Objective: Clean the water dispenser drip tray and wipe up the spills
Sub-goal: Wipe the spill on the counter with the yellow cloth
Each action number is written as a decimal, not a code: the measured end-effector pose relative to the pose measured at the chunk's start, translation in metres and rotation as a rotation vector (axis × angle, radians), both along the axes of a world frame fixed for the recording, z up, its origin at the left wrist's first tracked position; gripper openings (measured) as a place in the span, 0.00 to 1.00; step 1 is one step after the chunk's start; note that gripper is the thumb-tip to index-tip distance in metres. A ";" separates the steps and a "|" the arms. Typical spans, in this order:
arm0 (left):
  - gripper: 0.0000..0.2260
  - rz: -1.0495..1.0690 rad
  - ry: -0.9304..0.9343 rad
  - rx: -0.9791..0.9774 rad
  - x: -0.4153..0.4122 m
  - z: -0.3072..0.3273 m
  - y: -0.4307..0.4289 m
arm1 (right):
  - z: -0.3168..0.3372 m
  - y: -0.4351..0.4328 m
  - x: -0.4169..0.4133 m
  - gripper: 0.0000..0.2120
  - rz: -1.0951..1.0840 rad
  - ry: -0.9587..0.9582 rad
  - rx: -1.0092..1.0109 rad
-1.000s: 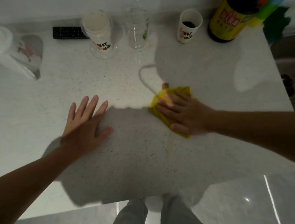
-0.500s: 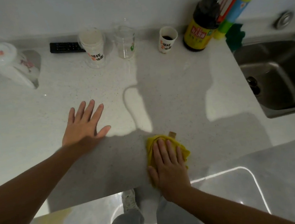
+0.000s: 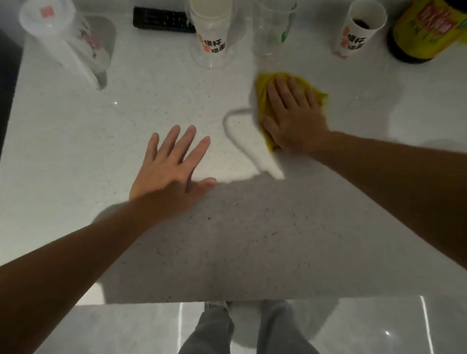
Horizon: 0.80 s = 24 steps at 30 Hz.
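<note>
The right hand (image 3: 291, 112), fingers flat on the yellow cloth (image 3: 315, 92), has swept from the worktop's (image 3: 55, 153) front edge toward the back; the left hand (image 3: 169, 165) stays splayed, empty; wiping continues.

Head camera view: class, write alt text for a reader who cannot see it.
A person's right hand presses a yellow cloth flat on a white speckled countertop, left hand spread beside it. Cups, a clear glass and a yellow-labelled bottle line the back.

It looked like a home kitchen: a speckled white countertop (image 3: 164, 104) held printed cups (image 3: 211, 29), a dark sauce bottle (image 3: 428, 27) and a remote (image 3: 162, 20)
</note>
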State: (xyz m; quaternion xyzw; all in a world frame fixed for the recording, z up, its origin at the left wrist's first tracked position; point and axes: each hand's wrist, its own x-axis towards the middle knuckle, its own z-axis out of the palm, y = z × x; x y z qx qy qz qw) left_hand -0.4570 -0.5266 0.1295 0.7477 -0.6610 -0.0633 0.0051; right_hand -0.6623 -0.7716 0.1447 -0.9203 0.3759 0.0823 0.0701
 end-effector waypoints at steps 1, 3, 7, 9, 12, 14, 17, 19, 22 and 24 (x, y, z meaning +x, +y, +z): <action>0.37 0.003 -0.005 0.001 -0.001 0.000 0.000 | 0.001 -0.017 0.009 0.43 0.060 0.016 -0.009; 0.37 0.003 -0.011 0.004 0.000 0.001 -0.001 | 0.003 -0.035 0.018 0.43 0.164 0.040 -0.031; 0.34 0.005 0.036 -0.009 0.000 0.006 0.001 | 0.008 -0.014 0.000 0.37 0.358 -0.004 -0.039; 0.31 0.006 0.071 -0.032 -0.002 0.009 0.004 | 0.009 0.028 -0.026 0.33 0.467 -0.048 -0.038; 0.29 0.058 0.172 -0.091 -0.005 0.017 0.008 | 0.011 0.120 -0.065 0.32 0.506 -0.116 -0.041; 0.28 0.091 0.254 -0.110 -0.006 0.023 0.011 | 0.011 0.181 -0.082 0.31 0.438 -0.158 -0.002; 0.24 0.069 0.293 -0.089 -0.005 0.032 0.029 | 0.012 0.254 -0.113 0.26 0.334 -0.212 -0.001; 0.20 0.004 0.288 -0.079 -0.008 0.039 0.055 | 0.016 0.284 -0.134 0.21 0.245 -0.230 -0.056; 0.13 -0.048 0.312 -0.028 -0.020 0.054 0.113 | 0.032 0.308 -0.151 0.21 0.005 -0.110 -0.018; 0.06 -0.020 0.377 0.058 -0.032 0.066 0.156 | 0.046 0.322 -0.153 0.13 -0.169 -0.070 0.065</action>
